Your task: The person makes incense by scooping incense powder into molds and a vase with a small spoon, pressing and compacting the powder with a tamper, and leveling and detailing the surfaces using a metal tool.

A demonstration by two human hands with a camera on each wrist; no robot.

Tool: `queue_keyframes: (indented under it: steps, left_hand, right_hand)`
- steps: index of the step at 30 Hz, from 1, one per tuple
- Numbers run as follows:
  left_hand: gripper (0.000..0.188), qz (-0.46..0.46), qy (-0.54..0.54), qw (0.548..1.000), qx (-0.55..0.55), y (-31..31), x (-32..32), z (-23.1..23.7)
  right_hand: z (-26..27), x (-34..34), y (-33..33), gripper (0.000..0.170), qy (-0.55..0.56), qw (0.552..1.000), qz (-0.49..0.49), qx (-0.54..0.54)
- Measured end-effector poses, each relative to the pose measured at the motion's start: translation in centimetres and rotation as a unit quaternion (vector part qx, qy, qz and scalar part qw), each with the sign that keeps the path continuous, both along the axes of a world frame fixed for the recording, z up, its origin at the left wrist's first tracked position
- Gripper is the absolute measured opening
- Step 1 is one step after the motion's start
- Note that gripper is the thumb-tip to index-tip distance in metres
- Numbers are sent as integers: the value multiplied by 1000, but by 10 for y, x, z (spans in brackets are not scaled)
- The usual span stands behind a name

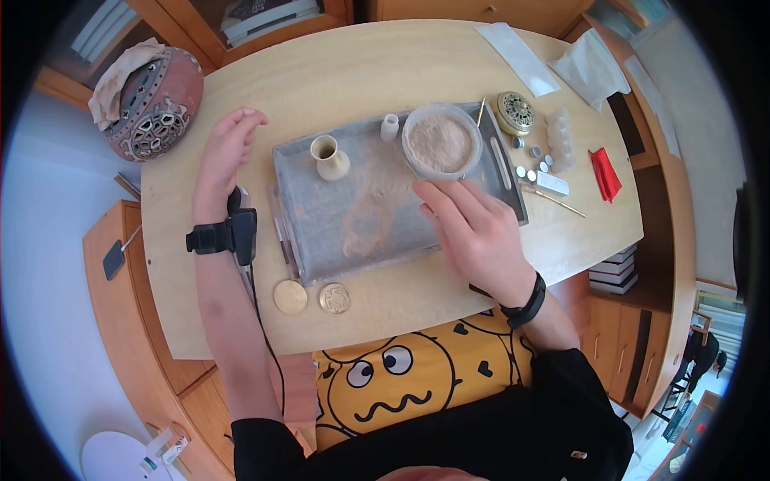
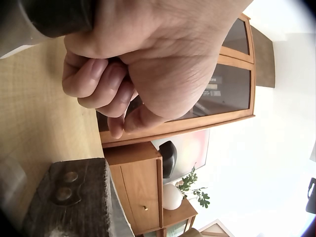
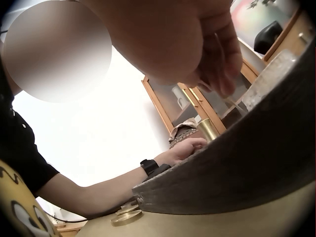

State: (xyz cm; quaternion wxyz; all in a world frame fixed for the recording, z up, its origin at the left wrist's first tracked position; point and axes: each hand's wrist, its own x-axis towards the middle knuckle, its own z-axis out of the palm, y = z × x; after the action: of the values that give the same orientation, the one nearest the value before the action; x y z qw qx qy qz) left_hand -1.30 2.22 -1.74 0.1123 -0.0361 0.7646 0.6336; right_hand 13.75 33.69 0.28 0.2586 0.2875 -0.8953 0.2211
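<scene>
My right hand (image 1: 481, 232) is over the right part of a grey wooden tray (image 1: 313, 240), just in front of a translucent bowl (image 1: 408, 148) of light brown powder (image 1: 439, 143). Its fingers pinch a thin rod (image 3: 236, 105), which slants toward the bowl; most of the rod is hidden by the hand. To the left of the tray, my left hand (image 1: 228, 152) lies at the table with loosely curled fingers and holds nothing. A brass vase (image 1: 330, 160) and a small white bottle (image 1: 389, 128) stand in the tray, with brown powder scattered over its bottom.
Two round brass pieces (image 1: 290, 297) lie before the tray. Right of it are a pierced brass censer lid (image 1: 515, 113), small jars, a brush-like stick (image 1: 553, 200) and a red pouch (image 1: 605, 175). A large openwork pot (image 1: 160, 104) stands at the left edge.
</scene>
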Motion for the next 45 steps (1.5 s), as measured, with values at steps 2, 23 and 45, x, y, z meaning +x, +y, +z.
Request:
queue_keyframes:
  steps: [2, 23, 45]
  left_hand:
    - [13, 7, 4, 1000, 1, -1, -2, 2]
    - [13, -13, 1, 1000, 10, -3, -3, -1]
    - [14, -2, -6, 1000, -11, -1, -1, 2]
  right_hand:
    - [-6, -4, -1, 28, 15, 999, -2, 34]
    - [0, -8, -8, 22, 16, 1000, 4, 26]
    - [9, -13, -14, 21, -8, 999, 8, 41]
